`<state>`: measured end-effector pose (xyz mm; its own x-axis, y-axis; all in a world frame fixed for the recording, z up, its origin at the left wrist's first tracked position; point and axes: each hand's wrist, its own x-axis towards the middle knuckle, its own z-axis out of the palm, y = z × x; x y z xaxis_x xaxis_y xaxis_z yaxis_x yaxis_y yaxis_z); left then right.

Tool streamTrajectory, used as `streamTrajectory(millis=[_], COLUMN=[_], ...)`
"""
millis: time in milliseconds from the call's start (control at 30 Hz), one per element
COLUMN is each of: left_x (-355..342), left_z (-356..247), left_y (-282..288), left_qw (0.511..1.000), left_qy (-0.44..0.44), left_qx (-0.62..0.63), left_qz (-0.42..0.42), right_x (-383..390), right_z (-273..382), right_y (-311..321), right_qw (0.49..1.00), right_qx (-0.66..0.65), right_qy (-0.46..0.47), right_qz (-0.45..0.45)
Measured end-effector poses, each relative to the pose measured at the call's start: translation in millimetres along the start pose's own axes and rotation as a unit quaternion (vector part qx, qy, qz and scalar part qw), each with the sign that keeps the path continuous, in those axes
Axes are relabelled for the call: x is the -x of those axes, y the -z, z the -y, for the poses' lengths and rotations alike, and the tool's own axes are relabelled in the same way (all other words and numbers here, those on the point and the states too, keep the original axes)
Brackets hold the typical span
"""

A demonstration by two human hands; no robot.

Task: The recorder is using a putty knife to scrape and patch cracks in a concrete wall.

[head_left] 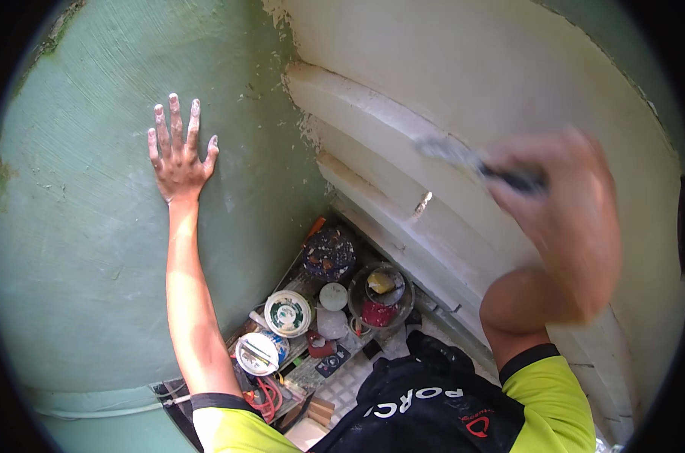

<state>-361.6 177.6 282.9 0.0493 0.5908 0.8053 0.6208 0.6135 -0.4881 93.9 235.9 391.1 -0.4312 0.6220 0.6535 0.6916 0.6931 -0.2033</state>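
Observation:
My left hand (180, 162) lies flat on the green wall (78, 249) with its fingers spread and whitish dust on the fingertips. On the right, my right hand (565, 170) is blurred by motion and closed round a dark-handled tool (512, 180). The tool's pale grey end points left, in front of the cream moulding (372, 113) that runs in stepped ridges across the off-white surface. Smearing hides whether that end is a blade or bristles, and whether it touches the moulding.
Below stands a cluttered plank (293, 408) with a white-lidded tub (288, 313), another white tub (257, 354), a round bucket (381, 296) with a sponge, a paint-spattered dark container (329, 254) and a red cord (265, 399). A pale cable (108, 413) runs along the lower left wall.

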Motion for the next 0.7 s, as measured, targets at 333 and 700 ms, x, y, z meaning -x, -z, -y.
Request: streamTrajectory(millis=[333,700], left_x=[4.4,3.1], left_z=[2.9,1.0], left_y=[-2.9,1.2], left_qw=[1.0,1.0], left_qy=[-0.002,-0.007], left_qx=[0.004,0.006], left_qz=[-0.002,-0.011], right_x=[11.2,10.7], right_z=[-14.0,-30.2], right_y=[14.7,1.3], right_qw=[0.976,0.999], right_qx=[-0.101,0.051], right_qy=[-0.15,0.017], right_qz=[0.123,0.004])
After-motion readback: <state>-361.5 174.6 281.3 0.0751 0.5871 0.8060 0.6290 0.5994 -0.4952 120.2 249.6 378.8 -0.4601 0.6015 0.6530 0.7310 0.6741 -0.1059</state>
